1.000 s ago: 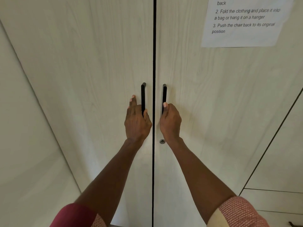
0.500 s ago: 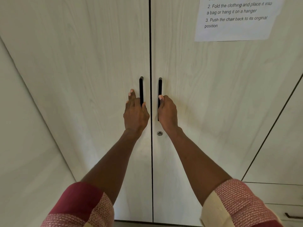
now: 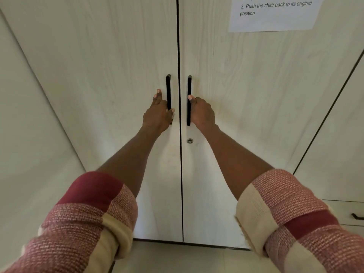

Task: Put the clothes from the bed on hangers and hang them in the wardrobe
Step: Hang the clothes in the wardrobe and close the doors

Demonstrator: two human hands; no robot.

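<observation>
at the middle of the pale wood-grain wardrobe (image 3: 118, 56), two tall doors meet along a thin dark seam, both closed, each with a slim black vertical bar beside that seam. the left hand (image 3: 157, 113) is on the left handle (image 3: 168, 89), thumb hooked round the bar while the fingers lie fairly straight against the door. the right hand (image 3: 201, 112) has its fingers curled round the right handle (image 3: 189, 87), thumb laid up along it. a small round metal lock (image 3: 189, 141) sits just below the right bar. far up on the right door hangs a printed paper notice (image 3: 273, 16). to the right, another cabinet panel (image 3: 340, 134) has a drawer with a dark pull (image 3: 357, 217) near the floor. rolled red, pink and cream sleeves (image 3: 92, 209) cover the upper arms. a strip of light floor (image 3: 177, 257) shows nearest. the clothes, the bed and the hangers are out of sight.
</observation>
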